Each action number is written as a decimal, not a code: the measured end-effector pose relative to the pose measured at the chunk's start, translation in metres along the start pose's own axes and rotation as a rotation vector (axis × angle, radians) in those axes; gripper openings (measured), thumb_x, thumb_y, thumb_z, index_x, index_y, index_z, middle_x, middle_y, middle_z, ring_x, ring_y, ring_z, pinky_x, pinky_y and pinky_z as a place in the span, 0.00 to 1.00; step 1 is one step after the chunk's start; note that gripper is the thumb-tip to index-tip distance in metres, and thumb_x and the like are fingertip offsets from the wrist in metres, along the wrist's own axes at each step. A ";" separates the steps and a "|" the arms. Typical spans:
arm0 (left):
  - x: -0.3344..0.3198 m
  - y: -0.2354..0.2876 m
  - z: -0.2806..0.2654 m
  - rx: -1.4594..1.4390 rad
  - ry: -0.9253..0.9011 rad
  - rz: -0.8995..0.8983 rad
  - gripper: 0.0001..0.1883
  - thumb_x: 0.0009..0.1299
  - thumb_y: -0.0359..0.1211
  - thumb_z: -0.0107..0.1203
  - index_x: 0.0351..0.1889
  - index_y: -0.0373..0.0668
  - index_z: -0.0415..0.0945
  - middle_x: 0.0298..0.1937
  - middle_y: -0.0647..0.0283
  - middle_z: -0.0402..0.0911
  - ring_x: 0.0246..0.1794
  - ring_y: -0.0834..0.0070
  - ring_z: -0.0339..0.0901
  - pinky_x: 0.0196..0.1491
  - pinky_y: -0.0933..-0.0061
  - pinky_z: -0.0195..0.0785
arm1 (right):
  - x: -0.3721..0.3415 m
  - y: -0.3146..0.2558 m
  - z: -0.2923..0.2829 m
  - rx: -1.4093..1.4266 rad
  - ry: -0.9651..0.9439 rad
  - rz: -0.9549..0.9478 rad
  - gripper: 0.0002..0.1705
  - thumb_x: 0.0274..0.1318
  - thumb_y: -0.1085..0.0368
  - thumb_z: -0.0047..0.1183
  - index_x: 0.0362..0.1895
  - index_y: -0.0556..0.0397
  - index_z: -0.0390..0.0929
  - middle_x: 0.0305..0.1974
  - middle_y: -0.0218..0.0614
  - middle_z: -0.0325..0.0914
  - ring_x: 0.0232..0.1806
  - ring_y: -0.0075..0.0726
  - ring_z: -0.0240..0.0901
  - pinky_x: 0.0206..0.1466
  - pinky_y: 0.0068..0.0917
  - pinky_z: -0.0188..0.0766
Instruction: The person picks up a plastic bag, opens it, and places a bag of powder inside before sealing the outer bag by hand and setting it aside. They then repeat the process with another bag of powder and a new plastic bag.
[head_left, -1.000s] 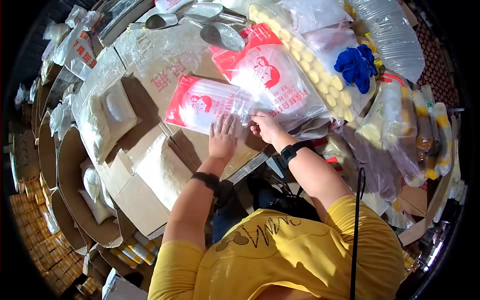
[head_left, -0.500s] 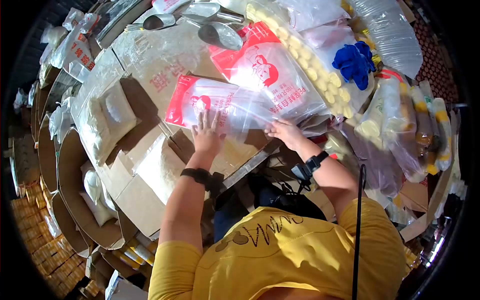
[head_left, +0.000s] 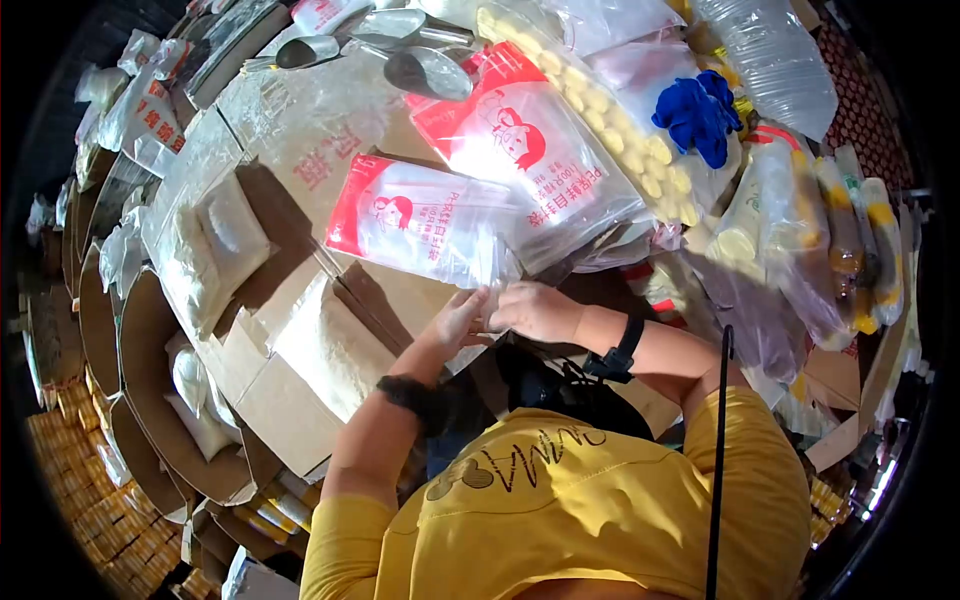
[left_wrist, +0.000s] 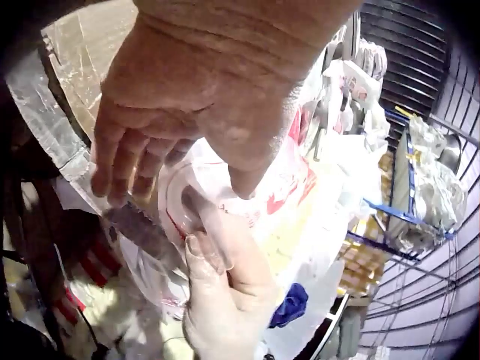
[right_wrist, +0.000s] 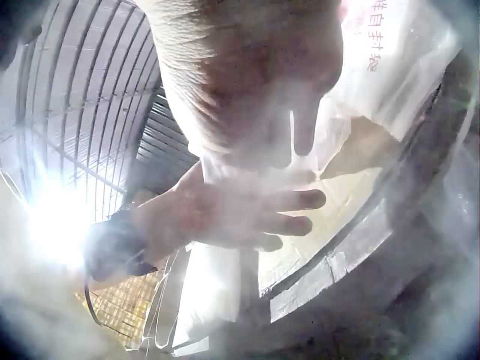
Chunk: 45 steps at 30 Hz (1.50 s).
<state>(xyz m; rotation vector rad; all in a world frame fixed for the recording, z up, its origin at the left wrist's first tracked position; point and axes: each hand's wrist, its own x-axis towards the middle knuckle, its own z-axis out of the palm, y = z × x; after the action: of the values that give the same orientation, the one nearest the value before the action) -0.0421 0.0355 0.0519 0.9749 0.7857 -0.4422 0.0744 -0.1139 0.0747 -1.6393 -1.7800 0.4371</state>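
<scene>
Near the table's front edge, my right hand point(head_left: 540, 312) pinches the edge of a clear plastic bag point(head_left: 497, 262) between thumb and fingers. That bag overlaps the near end of a red-and-white pack of zip bags point(head_left: 410, 215). Close beside it is my left hand point(head_left: 460, 322), its fingertips right at the plastic. In the left wrist view the left hand's thumb and fingers point(left_wrist: 120, 176) stand apart, above the right hand point(left_wrist: 225, 300). A larger pack of zip bags point(head_left: 530, 150) lies behind the first one.
Metal scoops point(head_left: 430, 72) lie at the back of the cardboard-covered table point(head_left: 255, 350). Filled bags of white powder point(head_left: 330, 335) stand on the left. To the right are a blue bunched cloth point(head_left: 695, 115), bagged pale rolls point(head_left: 640, 150) and several long plastic-wrapped bundles point(head_left: 800, 250).
My left hand has left the top of the smaller pack and come towards me. The right hand moved away to the right, then back left, and both hands now meet at the plastic.
</scene>
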 end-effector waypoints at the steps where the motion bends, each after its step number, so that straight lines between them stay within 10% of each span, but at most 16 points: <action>1: 0.007 -0.006 -0.003 -0.023 -0.020 -0.025 0.20 0.62 0.39 0.56 0.45 0.36 0.66 0.30 0.60 0.74 0.29 0.74 0.73 0.28 0.74 0.67 | 0.003 -0.003 0.006 0.103 0.070 -0.079 0.06 0.50 0.62 0.53 0.24 0.47 0.75 0.25 0.27 0.74 0.22 0.26 0.67 0.26 0.23 0.68; 6: 0.020 -0.021 0.001 -0.042 0.087 0.074 0.17 0.65 0.38 0.52 0.44 0.36 0.63 0.29 0.59 0.72 0.24 0.72 0.74 0.28 0.73 0.71 | 0.003 0.026 -0.001 0.199 0.269 0.992 0.17 0.57 0.53 0.48 0.29 0.54 0.72 0.19 0.31 0.71 0.18 0.23 0.65 0.22 0.21 0.64; 10: 0.007 -0.010 0.014 0.005 0.030 -0.014 0.28 0.66 0.50 0.47 0.53 0.38 0.56 0.38 0.53 0.70 0.35 0.66 0.74 0.36 0.67 0.72 | 0.006 0.062 0.007 1.027 0.418 1.444 0.15 0.58 0.54 0.46 0.32 0.52 0.74 0.24 0.25 0.72 0.21 0.29 0.68 0.23 0.27 0.66; 17: 0.015 -0.023 0.026 -0.076 -0.145 0.048 0.19 0.62 0.34 0.51 0.47 0.30 0.64 0.36 0.55 0.75 0.29 0.70 0.75 0.32 0.75 0.70 | 0.040 0.043 0.038 1.148 0.454 1.355 0.13 0.57 0.67 0.43 0.43 0.62 0.70 0.34 0.40 0.74 0.33 0.33 0.73 0.31 0.29 0.71; 22: -0.024 -0.034 -0.015 0.856 -0.148 0.391 0.08 0.61 0.30 0.48 0.33 0.35 0.74 0.25 0.56 0.76 0.26 0.72 0.72 0.32 0.71 0.66 | 0.032 0.070 0.041 1.526 0.424 1.253 0.09 0.55 0.69 0.44 0.41 0.53 0.70 0.32 0.35 0.73 0.32 0.30 0.72 0.31 0.26 0.70; 26: -0.106 -0.008 -0.032 1.086 -0.211 0.127 0.09 0.63 0.32 0.49 0.36 0.38 0.74 0.29 0.54 0.77 0.29 0.69 0.72 0.35 0.70 0.65 | 0.072 0.075 0.050 1.455 0.497 1.158 0.09 0.53 0.72 0.43 0.40 0.53 0.68 0.33 0.38 0.73 0.30 0.32 0.71 0.29 0.26 0.70; 32: -0.183 -0.037 -0.089 0.875 0.054 0.072 0.09 0.63 0.32 0.51 0.37 0.39 0.75 0.26 0.62 0.76 0.28 0.76 0.71 0.33 0.74 0.64 | 0.058 0.085 0.043 1.006 0.326 1.250 0.04 0.54 0.68 0.44 0.34 0.52 0.70 0.25 0.31 0.72 0.18 0.28 0.67 0.19 0.23 0.66; 40: -0.235 -0.072 -0.118 0.157 0.420 0.133 0.04 0.63 0.26 0.49 0.34 0.38 0.74 0.27 0.73 0.73 0.27 0.86 0.66 0.31 0.84 0.59 | 0.013 0.065 0.023 1.144 0.165 1.545 0.28 0.51 0.46 0.53 0.48 0.52 0.67 0.37 0.39 0.73 0.38 0.34 0.69 0.47 0.40 0.66; 45: -0.235 -0.081 -0.109 0.060 0.450 0.187 0.04 0.63 0.24 0.48 0.32 0.40 0.74 0.26 0.74 0.72 0.26 0.86 0.67 0.31 0.85 0.58 | 0.075 0.071 0.067 1.320 0.583 1.424 0.23 0.50 0.53 0.56 0.47 0.48 0.68 0.41 0.33 0.73 0.42 0.38 0.69 0.49 0.44 0.63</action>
<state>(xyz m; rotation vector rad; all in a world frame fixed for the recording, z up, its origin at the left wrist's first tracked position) -0.2897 0.0867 0.1497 1.2119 1.0764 -0.0810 0.0832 -0.0174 -0.0011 -1.3843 0.4378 1.1904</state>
